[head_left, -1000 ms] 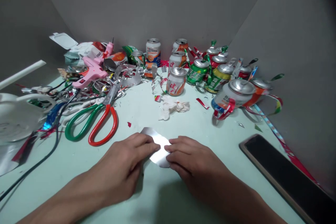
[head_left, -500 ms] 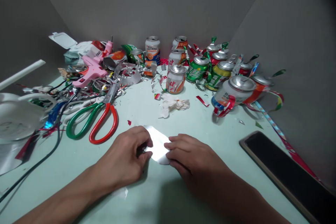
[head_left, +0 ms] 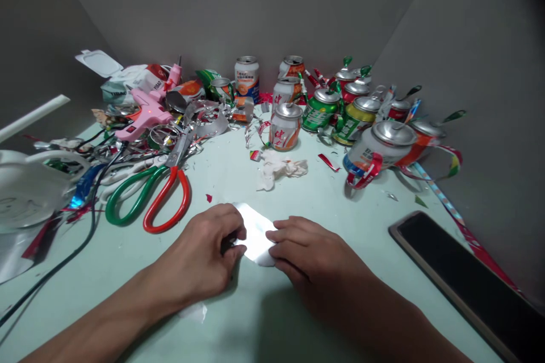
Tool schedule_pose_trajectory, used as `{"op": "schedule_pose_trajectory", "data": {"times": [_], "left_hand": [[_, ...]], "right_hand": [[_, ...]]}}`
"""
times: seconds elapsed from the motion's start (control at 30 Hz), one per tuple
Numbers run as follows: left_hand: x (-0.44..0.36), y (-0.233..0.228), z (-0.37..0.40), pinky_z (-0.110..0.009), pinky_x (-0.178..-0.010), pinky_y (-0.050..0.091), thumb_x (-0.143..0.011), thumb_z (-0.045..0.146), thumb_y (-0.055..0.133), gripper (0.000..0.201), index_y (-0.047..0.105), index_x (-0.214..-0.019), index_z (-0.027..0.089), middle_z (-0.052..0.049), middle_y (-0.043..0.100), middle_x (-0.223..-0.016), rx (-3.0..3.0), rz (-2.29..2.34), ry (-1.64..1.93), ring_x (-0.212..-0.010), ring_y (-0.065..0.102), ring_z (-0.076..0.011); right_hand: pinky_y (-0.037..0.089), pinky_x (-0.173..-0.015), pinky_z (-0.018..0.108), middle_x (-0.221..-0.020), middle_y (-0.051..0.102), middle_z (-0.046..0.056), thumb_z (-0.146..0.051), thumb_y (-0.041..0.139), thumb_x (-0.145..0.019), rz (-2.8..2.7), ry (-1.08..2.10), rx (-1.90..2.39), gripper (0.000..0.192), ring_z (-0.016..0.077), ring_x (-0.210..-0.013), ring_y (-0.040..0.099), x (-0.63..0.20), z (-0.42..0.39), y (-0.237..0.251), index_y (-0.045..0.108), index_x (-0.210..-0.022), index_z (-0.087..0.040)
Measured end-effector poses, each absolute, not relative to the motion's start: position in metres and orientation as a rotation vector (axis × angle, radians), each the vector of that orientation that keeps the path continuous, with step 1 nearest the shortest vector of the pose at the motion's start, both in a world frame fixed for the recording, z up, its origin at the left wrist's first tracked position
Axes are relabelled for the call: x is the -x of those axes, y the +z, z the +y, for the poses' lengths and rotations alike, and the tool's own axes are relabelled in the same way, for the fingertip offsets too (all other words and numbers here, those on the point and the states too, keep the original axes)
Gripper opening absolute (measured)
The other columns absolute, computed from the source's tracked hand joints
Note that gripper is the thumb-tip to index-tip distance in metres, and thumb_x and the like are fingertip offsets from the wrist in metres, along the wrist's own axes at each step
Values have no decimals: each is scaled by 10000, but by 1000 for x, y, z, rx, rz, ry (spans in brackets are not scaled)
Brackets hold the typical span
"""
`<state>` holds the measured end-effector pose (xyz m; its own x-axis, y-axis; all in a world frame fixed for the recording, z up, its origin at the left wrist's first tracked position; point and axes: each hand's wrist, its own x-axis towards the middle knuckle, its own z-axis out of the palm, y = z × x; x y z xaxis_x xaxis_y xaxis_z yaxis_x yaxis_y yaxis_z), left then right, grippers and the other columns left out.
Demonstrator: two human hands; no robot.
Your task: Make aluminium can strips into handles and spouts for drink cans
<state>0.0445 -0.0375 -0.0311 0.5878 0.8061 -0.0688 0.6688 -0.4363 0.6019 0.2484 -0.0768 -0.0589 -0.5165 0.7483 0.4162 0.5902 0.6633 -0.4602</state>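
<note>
**Both hands pinching a metal sheet at the near edge**

Pale green table [head_left: 238,176], walled on three sides, cluttered along its far edge and left side. Dark phone [head_left: 460,278] lying flat by the right edge. Green-and-red scissors [head_left: 149,201] left of centre, blades pointing toward the far-left clutter — pink glue gun [head_left: 147,113] just beyond them. Cut drink cans [head_left: 323,113] bunched at the far edge and far-right corner; red characters on the white can [head_left: 284,130], otherwise print too small to read. Crumpled tissue [head_left: 279,169] near the middle. Left hand [head_left: 200,264] and right hand [head_left: 306,258] resting on the table toward the near edge, fingers curled close, thumb and fingertips [head_left: 240,233] nipping opposite ends of a small shiny metal sheet [head_left: 258,235] — flat on the table between them, unprinted side up.
</note>
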Motion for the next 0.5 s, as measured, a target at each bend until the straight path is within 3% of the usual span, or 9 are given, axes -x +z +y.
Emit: {"op": "schedule_pose_trajectory", "data": {"times": [0.3,0.5], "left_hand": [[-47,-29,-40,-297,-639,422,-726,77,485,116,524,-779,172,-31,525,-828,-2257,1155,280,-734,495,-154],[-51,-26,-39,-282,-594,397,-710,81,482,100,513,-743,170,-18,510,-775,-2283,1200,277,-679,476,-143]], "right_hand": [[468,-883,345,-943,697,38,-71,537,-780,-2287,334,1042,155,194,-934,617,-247,-76,-57,647,-810,-177],[448,-917,350,-951,696,24,-69,535,-785,-2315,336,1070,175,185,-970,605,-248,-77,-58,656,-823,-191]]}}
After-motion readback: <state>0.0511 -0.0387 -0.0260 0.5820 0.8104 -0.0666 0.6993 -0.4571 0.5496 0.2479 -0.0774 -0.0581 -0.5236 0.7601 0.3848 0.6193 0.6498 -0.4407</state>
